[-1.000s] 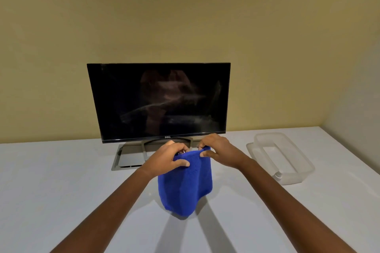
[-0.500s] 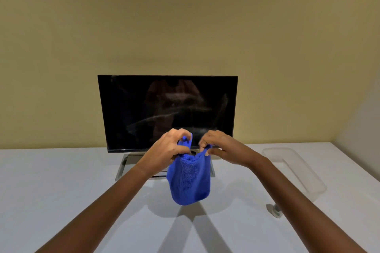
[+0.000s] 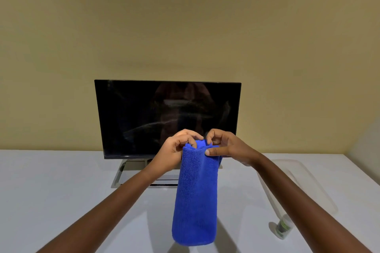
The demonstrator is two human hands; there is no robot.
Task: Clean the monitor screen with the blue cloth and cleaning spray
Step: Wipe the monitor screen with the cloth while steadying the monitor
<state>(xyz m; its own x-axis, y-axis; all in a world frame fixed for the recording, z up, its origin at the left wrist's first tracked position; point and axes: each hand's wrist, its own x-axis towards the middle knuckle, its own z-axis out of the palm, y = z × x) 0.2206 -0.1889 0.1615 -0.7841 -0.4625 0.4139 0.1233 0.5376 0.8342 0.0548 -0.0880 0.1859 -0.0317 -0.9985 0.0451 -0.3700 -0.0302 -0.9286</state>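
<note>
Unfolded since a moment ago, the cloth now hangs long instead of bunched. Left hand and right hand pinch its top edge, fingers closed on the fabric, before the monitor at 12 o'clock. At 4 o'clock, a small bottle stands by a clear tray on the table.

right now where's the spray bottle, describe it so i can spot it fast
Start at the black monitor on the white table, then look right to the clear plastic tray. Past its near end a small clear spray bottle shows, partly hidden behind the right forearm, the only greenish thing there.
</note>
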